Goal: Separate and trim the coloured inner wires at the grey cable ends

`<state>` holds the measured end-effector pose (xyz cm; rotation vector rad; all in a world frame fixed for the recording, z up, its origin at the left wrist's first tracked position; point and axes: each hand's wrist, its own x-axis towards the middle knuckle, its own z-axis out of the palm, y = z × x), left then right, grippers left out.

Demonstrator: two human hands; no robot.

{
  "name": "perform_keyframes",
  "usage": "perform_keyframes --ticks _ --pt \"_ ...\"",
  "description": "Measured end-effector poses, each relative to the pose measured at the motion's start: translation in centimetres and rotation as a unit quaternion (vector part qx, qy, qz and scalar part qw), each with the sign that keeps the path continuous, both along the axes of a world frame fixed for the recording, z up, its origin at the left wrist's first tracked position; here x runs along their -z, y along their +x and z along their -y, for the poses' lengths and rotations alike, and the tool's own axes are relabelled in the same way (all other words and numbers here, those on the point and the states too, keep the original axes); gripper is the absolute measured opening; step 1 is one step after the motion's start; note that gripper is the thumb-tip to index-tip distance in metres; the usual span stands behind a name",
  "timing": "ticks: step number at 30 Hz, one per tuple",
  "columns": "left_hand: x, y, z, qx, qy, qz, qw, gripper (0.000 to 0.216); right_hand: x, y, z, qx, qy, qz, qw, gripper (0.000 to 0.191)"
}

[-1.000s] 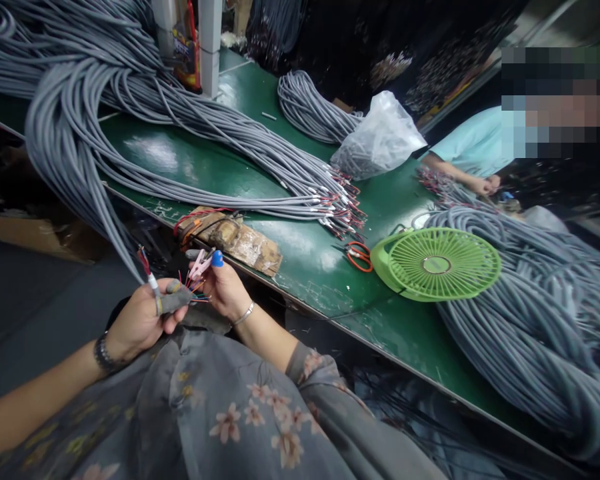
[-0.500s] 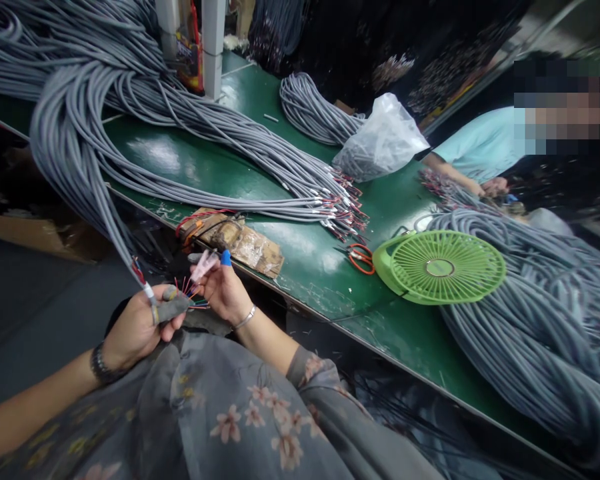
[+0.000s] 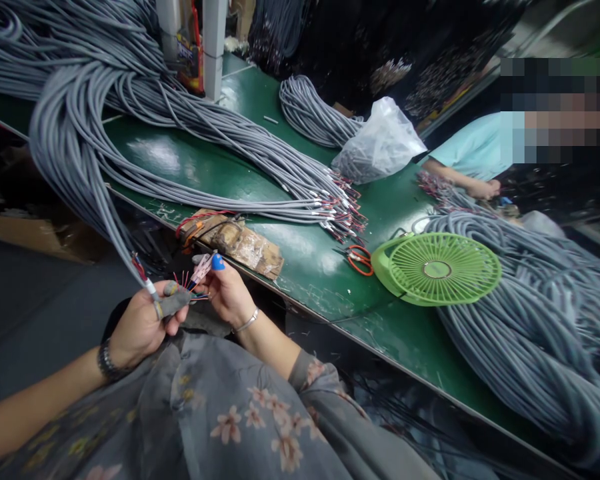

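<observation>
Coloured wires (image 3: 198, 299) fan out just off the near edge of the worktop (image 3: 305, 253), fingers of the left hand (image 3: 141, 323) clamped round their base; likely light, bendy, easily nicked, so hold there, not the tips. Fingers of the right hand (image 3: 230, 293) pinch a pink clip-like piece (image 3: 201, 269) alongside. Beyond: smooth round grey cables (image 3: 260, 143), ribbed green fan (image 3: 437, 269).

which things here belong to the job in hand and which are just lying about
Likely part of the job:
- colored wires in the left hand
- pink tool in the right hand
- gray cables with stripped ends

Apparently just lying about:
- green fan
- orange-handled scissors
- plastic bag
</observation>
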<state>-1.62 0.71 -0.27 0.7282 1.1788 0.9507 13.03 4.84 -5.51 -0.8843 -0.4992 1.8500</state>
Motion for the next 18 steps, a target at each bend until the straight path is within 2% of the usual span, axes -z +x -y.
perform_keyframes --ticks 7,10,14,18 --pt "0.1 0.2 -0.2 0.013 0.001 -0.010 1.000 0.033 -0.3 -0.2 0.1 0.006 -0.009 -0.023 1.000 0.036" --pt "0.2 0.2 -0.1 0.017 0.003 -0.012 1.000 0.035 -0.1 -0.2 0.0 -0.004 -0.013 -0.024 1.000 0.042" --pt "0.1 -0.1 0.4 0.007 0.002 -0.012 1.000 0.038 0.0 0.1 -0.2 -0.042 -0.029 -0.024 0.998 0.059" --pt "0.0 -0.3 0.9 0.002 0.002 -0.009 1.000 0.040 -0.2 0.3 -0.3 -0.048 -0.020 -0.013 0.999 0.054"
